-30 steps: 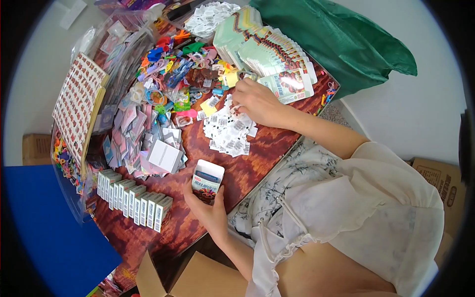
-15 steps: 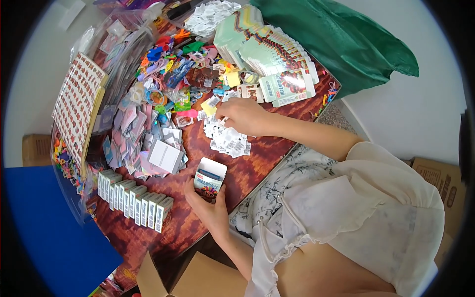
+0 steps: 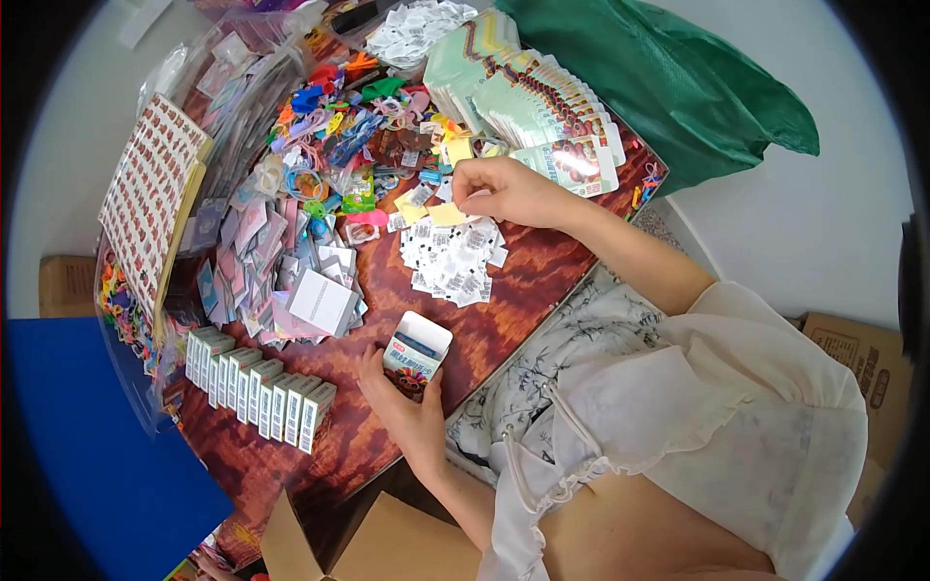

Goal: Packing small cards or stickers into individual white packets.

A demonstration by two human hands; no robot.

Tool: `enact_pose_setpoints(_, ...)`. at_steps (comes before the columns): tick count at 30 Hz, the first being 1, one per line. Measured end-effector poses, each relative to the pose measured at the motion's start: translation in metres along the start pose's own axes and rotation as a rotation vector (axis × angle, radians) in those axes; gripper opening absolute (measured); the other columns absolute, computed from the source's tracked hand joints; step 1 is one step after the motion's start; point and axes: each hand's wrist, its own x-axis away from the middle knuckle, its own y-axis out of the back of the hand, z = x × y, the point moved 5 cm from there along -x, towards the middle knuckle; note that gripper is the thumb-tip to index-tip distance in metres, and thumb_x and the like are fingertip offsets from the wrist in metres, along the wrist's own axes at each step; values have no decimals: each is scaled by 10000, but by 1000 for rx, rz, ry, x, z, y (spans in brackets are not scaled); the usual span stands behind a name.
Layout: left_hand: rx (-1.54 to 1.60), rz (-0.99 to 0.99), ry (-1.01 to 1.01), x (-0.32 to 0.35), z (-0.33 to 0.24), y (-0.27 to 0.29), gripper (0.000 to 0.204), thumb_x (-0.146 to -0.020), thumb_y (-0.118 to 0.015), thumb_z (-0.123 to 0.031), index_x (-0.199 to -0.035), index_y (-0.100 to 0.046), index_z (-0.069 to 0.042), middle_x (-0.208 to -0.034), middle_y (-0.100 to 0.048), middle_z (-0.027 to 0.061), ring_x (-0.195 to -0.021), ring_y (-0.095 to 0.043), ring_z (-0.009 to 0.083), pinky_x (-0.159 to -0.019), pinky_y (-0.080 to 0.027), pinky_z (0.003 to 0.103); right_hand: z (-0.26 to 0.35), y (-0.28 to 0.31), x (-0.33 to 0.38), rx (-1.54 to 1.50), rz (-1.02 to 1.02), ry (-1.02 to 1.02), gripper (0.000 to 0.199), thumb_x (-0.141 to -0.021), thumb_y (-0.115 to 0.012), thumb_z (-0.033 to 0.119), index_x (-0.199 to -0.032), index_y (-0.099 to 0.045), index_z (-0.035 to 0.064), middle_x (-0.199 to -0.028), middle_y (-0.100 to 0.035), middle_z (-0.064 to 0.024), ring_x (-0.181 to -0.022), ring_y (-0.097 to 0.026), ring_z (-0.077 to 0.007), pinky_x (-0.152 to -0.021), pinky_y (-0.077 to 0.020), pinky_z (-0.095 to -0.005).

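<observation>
My left hand [image 3: 412, 412] is wrapped round a small printed carton [image 3: 412, 360], whose white top flap stands up and whose mouth faces away from me; something dark blue shows inside. Above a pile of small white printed packets [image 3: 450, 259], my right hand [image 3: 509, 194] has its thumb and fingertips pinched together. A yellow slip [image 3: 447, 214] lies right at those fingertips; whether they grip it or something smaller is hidden. Behind the right hand, flattened green-and-white cartons [image 3: 542, 102] lie in a fanned stack.
Upright filled cartons [image 3: 262, 392] form a row at the left. Beyond are loose cards [image 3: 262, 252], a heap of colourful trinkets [image 3: 339, 136], a sticker sheet [image 3: 153, 203] and more white packets [image 3: 417, 34]. A green bag [image 3: 678, 87] sits far right; an open cardboard box [image 3: 397, 537] stands below the table edge.
My right hand has lifted off the white packets and shifted slightly right and away, uncovering more of the pile and the yellow slip. My left hand still holds the carton, almost unmoved.
</observation>
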Motion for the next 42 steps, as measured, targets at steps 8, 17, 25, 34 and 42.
enact_pose_setpoints(8, 783, 312, 30, -23, -50, -29, 772, -647, -818, 58, -1337, -479, -7, -1490, -349, 124, -1279, -469, 219, -1056, -403, 351, 15, -15, 16, -129, 56, -100, 42, -872, -606, 5, -885, -581, 36, -865, -621, -11, -786, -592, -64, -659, -507, -236)
enact_pose_setpoints(17, 766, 486, -26, -64, -78, -78, 747, -685, -847, -30, -1339, -491, 35, -1360, -500, 129, -1221, -529, 211, -1045, -415, 344, 21, 25, 32, -132, -236, -53, 42, -907, -599, 29, -940, -590, 54, -885, -684, -19, -786, -621, -45, -623, -474, -196)
enact_pose_setpoints(25, 455, 420, -176, -63, -94, -74, 734, -685, -835, -64, -1336, -513, 48, -1495, -405, 210, -1311, -472, 235, -1072, -380, 359, 22, 52, 34, 234, -450, 66, 83, -898, -631, 73, -948, -629, 6, -894, -641, -18, -822, -596, -74, -699, -499, -243)
enact_pose_setpoints(34, 442, 221, 70, -21, -48, -25, 780, -668, -788, 81, -1378, -474, 13, -1272, -534, 98, -1181, -515, 197, -1026, -402, 322, 5, -24, -45, 966, -149, 209, 64, -836, -626, 98, -858, -618, 38, -914, -554, -104, -834, -628, -307, -715, -498, -431)
enact_pose_setpoints(42, 608, -33, 322, 12, 20, 9, 756, -723, -776, 55, -1403, -451, 2, -1346, -504, 101, -1215, -496, 203, -1044, -389, 348, 8, -23, -47, 842, -185, 288, 61, -822, -636, 88, -857, -607, 48, -922, -557, -110, -808, -619, -300, -699, -507, -421)
